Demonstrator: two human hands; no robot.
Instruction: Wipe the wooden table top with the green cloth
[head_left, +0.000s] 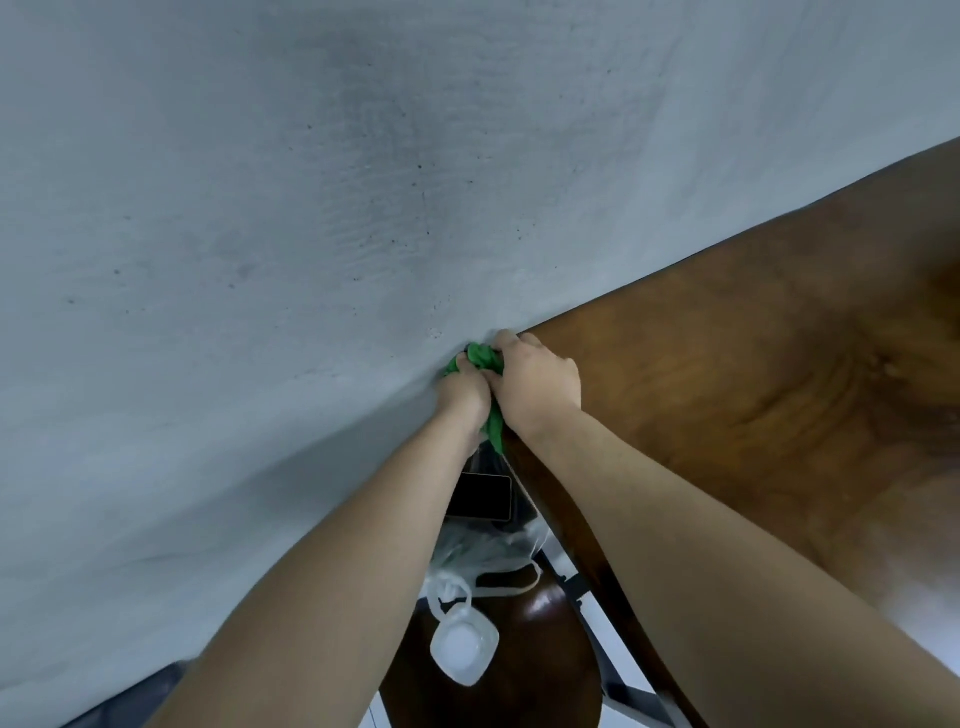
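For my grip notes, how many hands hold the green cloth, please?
2. The left hand grips the green cloth beside the grey wall; the right hand holds it at the corner of the brown wooden table.

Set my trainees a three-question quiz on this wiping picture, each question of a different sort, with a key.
1. True or false: the left hand and right hand both grip the cloth.
2. Where on the table is the cloth? A) middle B) corner by the wall C) far edge
3. Which hand is nearer the wall?
Key: 1 true; 2 B; 3 left.
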